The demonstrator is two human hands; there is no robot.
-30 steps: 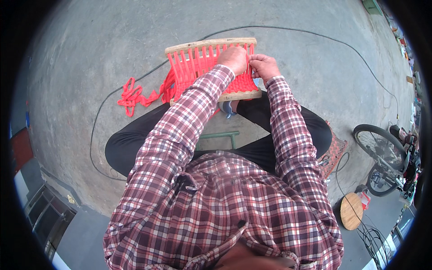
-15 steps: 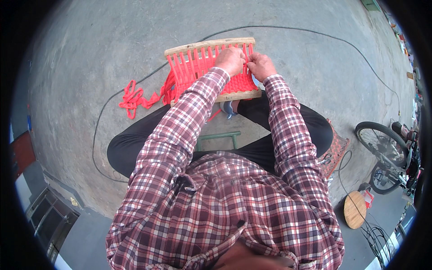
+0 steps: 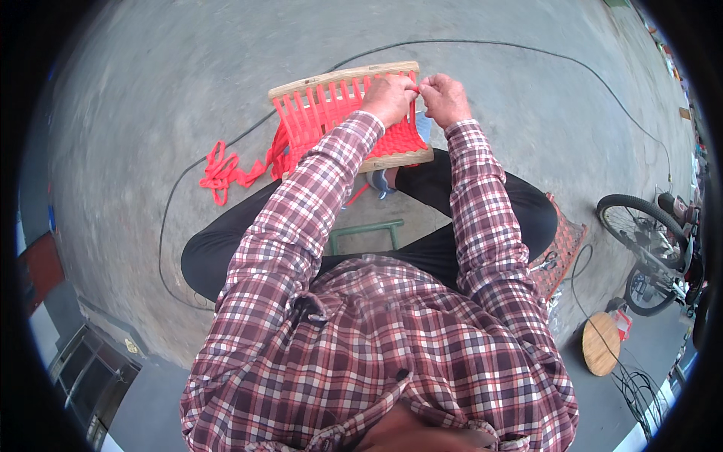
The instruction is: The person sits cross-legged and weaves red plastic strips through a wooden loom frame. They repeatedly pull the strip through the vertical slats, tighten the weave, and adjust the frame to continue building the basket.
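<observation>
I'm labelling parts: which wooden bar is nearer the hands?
The far bar, at the top of the red webbing; the near bar, by the legs, lies farther from the left hand and right hand.

Webbing (image 3: 404,142): bright red, and I make out stripes above, a close knobbly weave below.
Loose strip (image 3: 220,170): the same red, I'd say.
Wooden bars (image 3: 343,78): pale tan.
Shirt (image 3: 361,331): plaid; I read maroon, white and dark navy.
Trousers (image 3: 218,255): plain black.
Stool frame (image 3: 365,227): muted green.
Floor (image 3: 188,98): mottled grey.
Round board (image 3: 596,354): tan, streaked.
</observation>
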